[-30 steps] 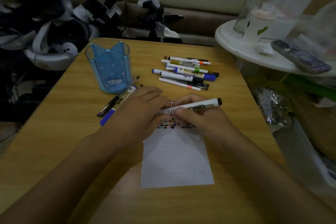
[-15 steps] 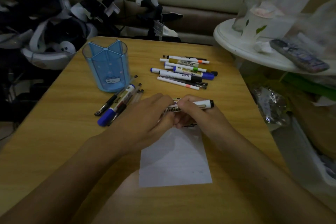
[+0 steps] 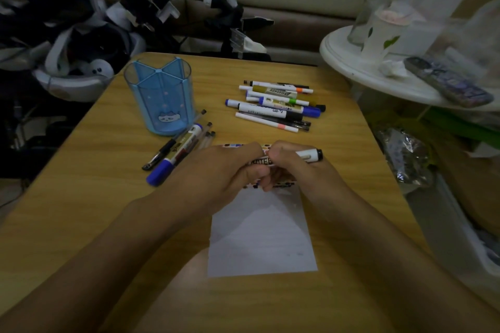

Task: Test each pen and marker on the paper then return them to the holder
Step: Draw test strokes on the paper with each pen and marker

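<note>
The wooden table (image 3: 81, 184) holds the paper (image 3: 259, 238) and the blue pen holder (image 3: 159, 97). Both hands have slid closer together since a second ago. The left hand (image 3: 224, 170) and right hand (image 3: 295, 167) pinch the whiteboard marker (image 3: 308, 155) over the paper. I think its cap just went on.

We can't see the marker (image 3: 307, 155) mid-barrel, hidden by both hands, paper (image 3: 261, 235) top edge & test marks mostly covered, label text too blurry.
</note>
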`<action>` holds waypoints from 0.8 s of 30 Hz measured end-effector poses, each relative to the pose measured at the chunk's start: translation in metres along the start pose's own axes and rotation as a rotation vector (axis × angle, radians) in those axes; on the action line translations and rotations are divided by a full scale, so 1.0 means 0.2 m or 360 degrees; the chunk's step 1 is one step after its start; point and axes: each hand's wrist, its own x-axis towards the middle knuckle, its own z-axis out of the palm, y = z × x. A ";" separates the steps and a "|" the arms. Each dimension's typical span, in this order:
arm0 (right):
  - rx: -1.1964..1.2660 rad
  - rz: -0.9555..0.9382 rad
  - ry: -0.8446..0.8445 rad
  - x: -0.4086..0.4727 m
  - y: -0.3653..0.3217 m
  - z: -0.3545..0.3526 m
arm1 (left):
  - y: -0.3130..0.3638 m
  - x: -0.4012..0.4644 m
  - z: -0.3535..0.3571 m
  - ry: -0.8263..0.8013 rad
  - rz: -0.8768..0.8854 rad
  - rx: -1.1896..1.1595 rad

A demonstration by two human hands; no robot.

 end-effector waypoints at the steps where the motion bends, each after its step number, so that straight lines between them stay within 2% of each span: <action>1: 0.0003 -0.0005 0.0001 0.00 0.00 0.00 | 0.00 0.00 0.00 -0.0006 0.0010 -0.0023; 7: -0.0019 -0.0041 -0.0016 -0.01 -0.01 -0.01 | 0.01 0.00 -0.03 -0.0035 0.0075 -0.0122; 13: -0.0075 -0.0050 -0.0034 -0.03 0.00 -0.04 | 0.04 -0.01 -0.03 0.0019 0.0040 -0.0054; 16: -0.0056 -0.0005 0.0017 -0.02 0.01 -0.04 | 0.05 -0.02 -0.04 0.0023 -0.0005 0.0026; 19: 0.0010 0.0046 0.0121 -0.01 0.04 -0.08 | 0.03 -0.02 -0.05 -0.0041 -0.0175 0.0026; 24: 0.0113 0.0141 0.0237 -0.02 0.06 -0.17 | -0.08 -0.04 -0.02 -0.0162 -0.0193 0.0404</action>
